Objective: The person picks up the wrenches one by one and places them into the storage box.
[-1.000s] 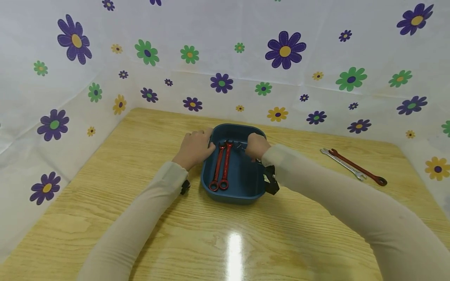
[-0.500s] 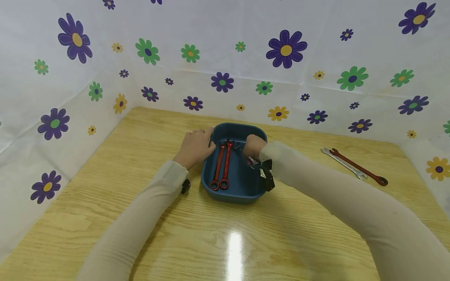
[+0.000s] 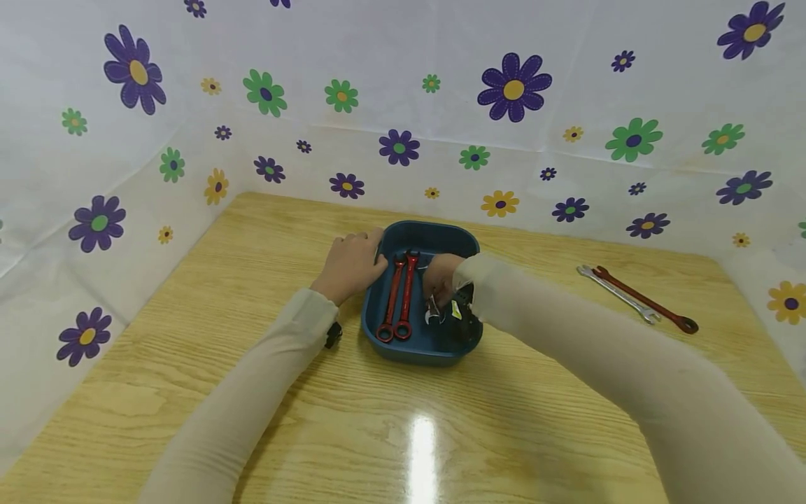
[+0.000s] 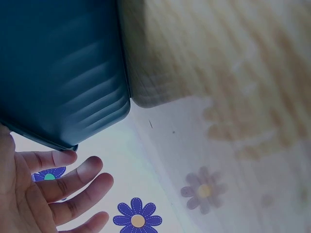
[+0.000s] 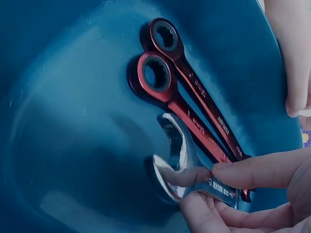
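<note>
A blue plastic basin (image 3: 412, 355) stands on the table. My left hand (image 3: 352, 264) holds its left rim, with the thumb over the inside and the fingers outside against the wall. Inside the basin, my right hand (image 3: 443, 277) pinches a silver wrench (image 5: 182, 167) between thumb and fingers. The wrench's open end sticks out of the grip, low over the basin floor, and its other end is hidden. Close beside it, two red ratchet wrenches (image 3: 392, 297) lie side by side along the basin's left side, ring ends toward me.
On the table to the right lie a silver wrench (image 3: 620, 294) and a dark red wrench (image 3: 645, 299), side by side at a slant. A white flowered cloth (image 3: 352, 63) closes off the back and sides of the wooden table (image 3: 315, 434).
My right hand has moved left and toward me inside the basin, bringing the silver wrench alongside the red ones. My left hand has stayed on the rim.
</note>
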`<state>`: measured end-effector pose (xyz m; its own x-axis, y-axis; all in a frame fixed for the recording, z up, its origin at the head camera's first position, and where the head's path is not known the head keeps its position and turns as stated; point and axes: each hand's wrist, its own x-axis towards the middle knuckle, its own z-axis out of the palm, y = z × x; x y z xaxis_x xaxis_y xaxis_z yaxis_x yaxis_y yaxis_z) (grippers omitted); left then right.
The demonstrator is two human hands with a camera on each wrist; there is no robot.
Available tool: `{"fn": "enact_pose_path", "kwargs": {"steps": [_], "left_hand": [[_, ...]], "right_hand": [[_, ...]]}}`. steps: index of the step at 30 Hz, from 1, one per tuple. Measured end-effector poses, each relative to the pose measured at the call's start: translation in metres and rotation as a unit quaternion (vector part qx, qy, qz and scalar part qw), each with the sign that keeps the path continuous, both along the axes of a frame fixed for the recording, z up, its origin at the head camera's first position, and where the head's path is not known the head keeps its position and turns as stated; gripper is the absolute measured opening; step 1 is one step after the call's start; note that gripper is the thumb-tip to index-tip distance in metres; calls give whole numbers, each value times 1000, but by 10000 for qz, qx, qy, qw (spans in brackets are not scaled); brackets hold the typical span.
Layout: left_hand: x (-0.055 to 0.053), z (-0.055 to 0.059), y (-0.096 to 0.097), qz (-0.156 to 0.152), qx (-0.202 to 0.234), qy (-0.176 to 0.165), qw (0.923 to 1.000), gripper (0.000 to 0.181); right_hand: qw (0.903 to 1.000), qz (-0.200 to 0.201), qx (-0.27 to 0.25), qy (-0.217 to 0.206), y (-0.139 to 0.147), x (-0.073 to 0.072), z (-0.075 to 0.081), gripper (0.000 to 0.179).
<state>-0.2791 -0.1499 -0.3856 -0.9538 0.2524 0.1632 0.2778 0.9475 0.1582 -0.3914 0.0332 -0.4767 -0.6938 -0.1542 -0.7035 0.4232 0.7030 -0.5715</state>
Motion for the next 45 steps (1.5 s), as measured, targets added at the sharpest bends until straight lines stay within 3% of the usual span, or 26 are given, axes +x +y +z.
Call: {"fn": "enact_pose_path", "kwargs": {"steps": [2, 8, 15, 18, 19, 20, 26, 29, 31, 33, 35, 38, 42, 45], "left_hand": [[0, 0, 0, -1, 19, 10, 10000, 35], [0, -2, 0, -37, 37, 81, 10000, 33], [0, -2, -1, -71, 21, 180, 9998, 32], [0, -1, -1, -70, 13, 190, 9998, 31], [0, -1, -1, -63, 4, 184, 9998, 31], [0, -1, -1, -60, -2, 171, 9998, 31], [0, 0, 0, -26, -48, 72, 10000, 33], [0, 0, 0, -15, -51, 50, 10000, 36], [0, 0, 0, -13, -50, 37, 10000, 37], [0, 0, 0, -15, -34, 31, 10000, 38], [0, 0, 0, -3, -22, 16, 10000, 37], [-2, -2, 0, 15, -27, 12, 10000, 36], [-1, -1, 0, 30, -32, -21, 10000, 36], [-1, 0, 0, 27, -11, -41, 10000, 38]], "right_hand": [[10000, -37, 8, -28, -2, -4, -10, 28], [9998, 123, 140, 101, -7, 7, -6, 16], [9998, -162, 17, -149, -7, -22, -47, 25], [9994, -248, -90, -212, -7, -23, -50, 30], [9994, -276, -137, -182, -7, -18, -45, 32], [9996, -250, -119, -102, -8, -2, -26, 34], [9994, -263, -187, -115, -13, 64, 59, 36], [9984, -371, -348, -245, -13, 57, 53, 37], [9977, -419, -469, -237, -11, 45, 36, 35], [9975, -451, -505, -201, -13, 55, 48, 35], [9975, -494, -480, -132, -15, 75, 70, 36], [9976, -552, -394, -131, -20, 110, 115, 40], [9981, -507, -299, -160, -19, 106, 109, 38], [9978, -459, -380, -301, -15, 89, 92, 35]]}}
